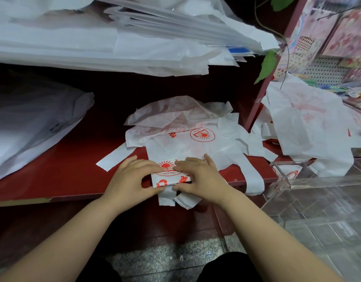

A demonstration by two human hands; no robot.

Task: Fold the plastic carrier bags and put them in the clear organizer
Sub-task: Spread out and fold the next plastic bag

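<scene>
A small folded white carrier bag (169,176) with a red sun logo lies at the front edge of the red shelf (59,169). My left hand (132,177) pinches its left side, thumb under the fold and fingers on top. My right hand (202,177) pinches its right side the same way. The bag's handles (175,197) hang over the shelf edge. Behind it lies a loose pile of unfolded white bags (196,131) with red print. The clear organizer (310,200) stands at the right; a folded bag (291,173) shows through its wall.
Another heap of white bags (303,123) lies right of a red shelf post (259,98). Stacks of white sheets (94,37) fill the shelf above. A crumpled white bag (29,127) sits at the left. Green leaves (267,66) hang by the post.
</scene>
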